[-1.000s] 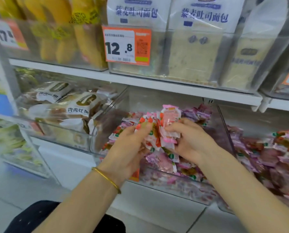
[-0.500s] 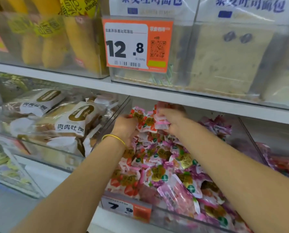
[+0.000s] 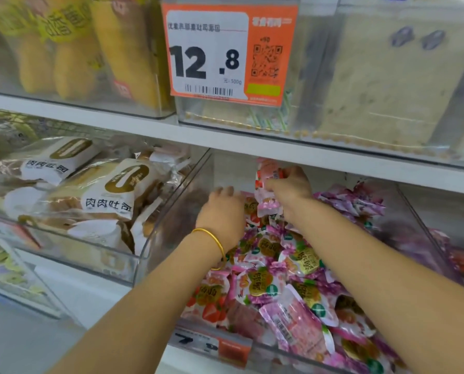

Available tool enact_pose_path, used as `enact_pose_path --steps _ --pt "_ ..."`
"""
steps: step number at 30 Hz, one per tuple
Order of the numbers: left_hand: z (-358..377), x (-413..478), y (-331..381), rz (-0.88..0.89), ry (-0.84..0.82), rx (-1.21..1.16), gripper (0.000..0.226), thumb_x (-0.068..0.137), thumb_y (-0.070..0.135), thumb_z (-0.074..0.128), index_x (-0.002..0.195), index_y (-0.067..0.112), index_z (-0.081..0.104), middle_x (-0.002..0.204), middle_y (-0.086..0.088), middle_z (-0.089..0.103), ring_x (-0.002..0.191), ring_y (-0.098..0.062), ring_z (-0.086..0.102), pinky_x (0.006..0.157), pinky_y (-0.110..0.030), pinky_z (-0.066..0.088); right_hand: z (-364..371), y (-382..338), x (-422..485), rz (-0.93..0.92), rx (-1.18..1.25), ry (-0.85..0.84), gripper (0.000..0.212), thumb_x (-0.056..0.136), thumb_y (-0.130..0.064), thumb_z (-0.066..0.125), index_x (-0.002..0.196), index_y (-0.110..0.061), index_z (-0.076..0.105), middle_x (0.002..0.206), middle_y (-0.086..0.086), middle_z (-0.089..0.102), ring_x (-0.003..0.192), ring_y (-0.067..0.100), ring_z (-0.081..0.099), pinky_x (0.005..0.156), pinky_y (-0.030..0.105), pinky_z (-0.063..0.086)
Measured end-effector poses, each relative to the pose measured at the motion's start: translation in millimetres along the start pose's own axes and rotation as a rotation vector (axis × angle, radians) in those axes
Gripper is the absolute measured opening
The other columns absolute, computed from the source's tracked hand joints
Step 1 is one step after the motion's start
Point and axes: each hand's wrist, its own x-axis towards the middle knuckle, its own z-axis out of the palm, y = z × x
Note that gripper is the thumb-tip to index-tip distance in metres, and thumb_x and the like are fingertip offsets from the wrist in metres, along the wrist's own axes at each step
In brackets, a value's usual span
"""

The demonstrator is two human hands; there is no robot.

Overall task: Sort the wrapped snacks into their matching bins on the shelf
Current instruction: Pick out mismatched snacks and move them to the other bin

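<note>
Now your right hand (image 3: 290, 186) pinches crinkly pink snack packets (image 3: 267, 182) above clear plastic bin (image 3: 171, 220); left hand (image 3: 221, 211) loose, palm-down, just beside.

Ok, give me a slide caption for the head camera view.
Right hand holds pink wrapped snacks at the back of a clear bin; left hand reaches in.

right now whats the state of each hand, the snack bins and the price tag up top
left hand: open, palm down over the bin's back left, holding nothing
right hand: closed on a bunch of pink wrapped snacks, raised at the back of the bin
middle bin: open-topped, heaped with pink snack packs
left bin: full of bagged bread
price tag: clipped upright, reads 12.8
</note>
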Motion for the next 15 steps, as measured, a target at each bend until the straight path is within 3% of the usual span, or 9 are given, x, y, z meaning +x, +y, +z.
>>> enact_pose_path --steps 2,4,7,9,11,13,15 --pt "9 0 -1 0.103 -0.122 0.047 0.049 0.099 0.033 0.032 0.146 0.021 0.027 0.154 -0.012 0.023 0.143 -0.033 0.014 0.117 -0.045 0.016 -3 4 -1 0.015 0.073 0.006 0.020 0.083 -0.004 0.059 0.100 -0.010 0.052 0.084 0.005 0.054 0.076 0.020 0.055 0.063 0.028 0.047" --pt "10 -1 -3 0.076 -0.244 0.103 0.051 0.100 0.042 0.024 0.148 0.026 0.023 0.158 -0.008 0.010 0.145 -0.030 0.004 0.118 -0.047 0.008 -7 7 -4 0.004 0.121 -0.010 0.023 0.081 -0.003 0.059 0.101 -0.010 0.051 0.080 0.003 0.052 0.066 0.014 0.049 0.053 0.023 0.037" --pt "5 -4 -3 0.063 -0.187 0.059 0.049 0.100 0.040 0.026 0.146 0.022 0.029 0.155 -0.010 0.021 0.143 -0.030 0.017 0.116 -0.046 0.018 -9 8 -8 0.049 0.229 -0.071 0.020 0.081 -0.002 0.060 0.097 -0.009 0.051 0.079 0.006 0.053 0.072 0.020 0.054 0.059 0.027 0.043" --pt "-6 -8 0 0.012 -0.003 -0.254 0.039 0.100 0.029 0.033 0.131 0.010 0.050 0.134 -0.017 0.050 0.128 -0.032 0.043 0.105 -0.039 0.036 -11 6 -11 0.133 0.390 -0.141 0.017 0.080 0.004 0.059 0.091 -0.008 0.052 0.085 0.011 0.056 0.087 0.027 0.060 0.078 0.038 0.051" --pt "-22 -15 6 -0.159 0.043 -0.773 0.035 0.100 0.026 0.037 0.113 0.002 0.059 0.110 -0.017 0.064 0.107 -0.033 0.059 0.092 -0.038 0.047 -13 4 -14 0.193 0.526 -0.247 0.014 0.081 0.010 0.055 0.082 -0.004 0.053 0.082 0.013 0.057 0.083 0.026 0.061 0.091 0.046 0.048" --pt "-33 -25 13 -0.287 -0.092 -1.298 0.034 0.099 0.028 0.043 0.114 0.001 0.056 0.106 -0.016 0.065 0.096 -0.032 0.066 0.085 -0.038 0.055 -15 2 -21 0.209 0.591 -0.358 0.015 0.083 0.011 0.052 0.076 -0.002 0.053 0.077 0.013 0.057 0.073 0.022 0.060 0.083 0.040 0.052" --pt "-34 -34 16 -0.317 -0.131 -1.454 0.031 0.097 0.021 0.049 0.119 0.000 0.053 0.112 -0.020 0.063 0.087 -0.027 0.069 0.074 -0.031 0.059 -15 0 -28 0.205 0.587 -0.386 0.016 0.084 0.011 0.050 0.077 -0.004 0.052 0.078 0.014 0.057 0.071 0.024 0.060 0.067 0.032 0.055"
